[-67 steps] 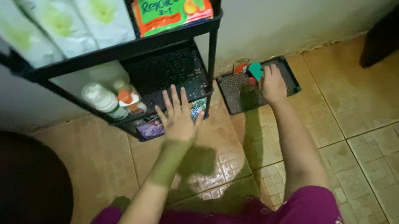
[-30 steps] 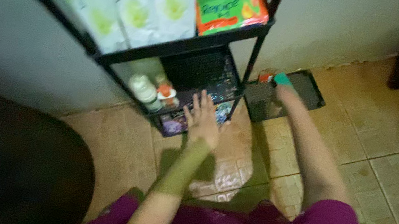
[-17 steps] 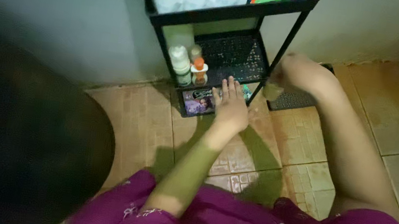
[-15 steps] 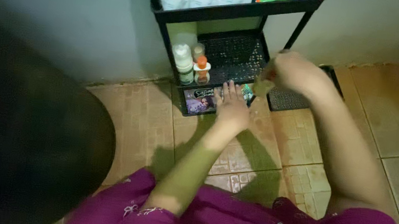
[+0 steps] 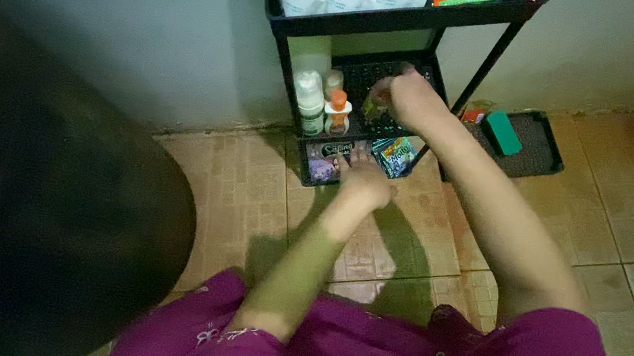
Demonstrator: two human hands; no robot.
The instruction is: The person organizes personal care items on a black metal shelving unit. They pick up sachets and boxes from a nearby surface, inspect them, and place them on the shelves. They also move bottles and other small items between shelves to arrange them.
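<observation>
Roughly by size:
Rack: black, at 12 o'clock.
Tray: at 2 o'clock, holding a green block.
Right hand: pinched round a small greenish packet over the bottom shelf; likely light, crushable; take by the edges.
Left hand: flat, fingers spread, on sachets.

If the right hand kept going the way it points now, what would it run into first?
The right hand points left across the bottom shelf of the black rack, toward the orange-capped bottle. That bottle looks first in line, with the white bottle just behind it; depth is unclear.
</observation>
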